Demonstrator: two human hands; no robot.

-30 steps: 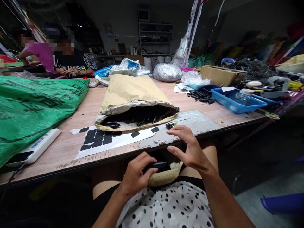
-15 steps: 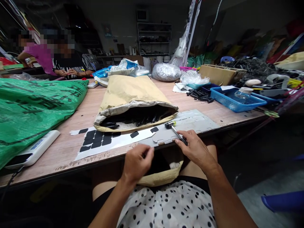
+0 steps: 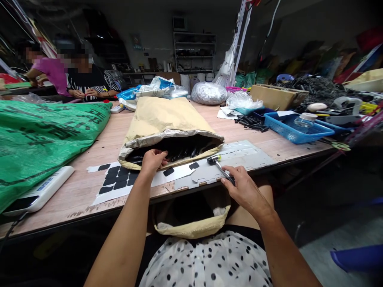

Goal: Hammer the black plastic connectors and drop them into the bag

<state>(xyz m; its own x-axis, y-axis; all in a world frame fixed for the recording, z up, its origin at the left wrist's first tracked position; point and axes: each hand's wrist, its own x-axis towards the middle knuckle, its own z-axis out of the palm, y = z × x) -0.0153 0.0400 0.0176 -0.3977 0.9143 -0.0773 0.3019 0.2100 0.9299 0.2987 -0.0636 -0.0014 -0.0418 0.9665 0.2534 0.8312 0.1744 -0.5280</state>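
Note:
My left hand [image 3: 154,160] reaches into the mouth of a brown paper sack [image 3: 173,113] lying on the table. Its fingers are bent together by the thin black tube-like pieces [image 3: 191,152] inside; what they pinch, if anything, is hidden. My right hand [image 3: 243,185] is closed around the handle of a small hammer [image 3: 220,165] with a black head and a yellow face. The hammer head rests over a grey board [image 3: 248,156] at the table edge. Black rounded squares [image 3: 119,177] sit on a white sheet in front of the sack.
A second open paper sack [image 3: 194,229] sits on my lap below the table edge. To the left are a green woven bag [image 3: 50,131] and a white scale [image 3: 50,187]. A blue basket [image 3: 295,133] and loose black pieces [image 3: 251,122] lie right. Two people sit far left.
My left hand has moved from above the lap sack, forward and left, into the mouth of the sack on the table. My right hand and the hammer have stayed nearly still.

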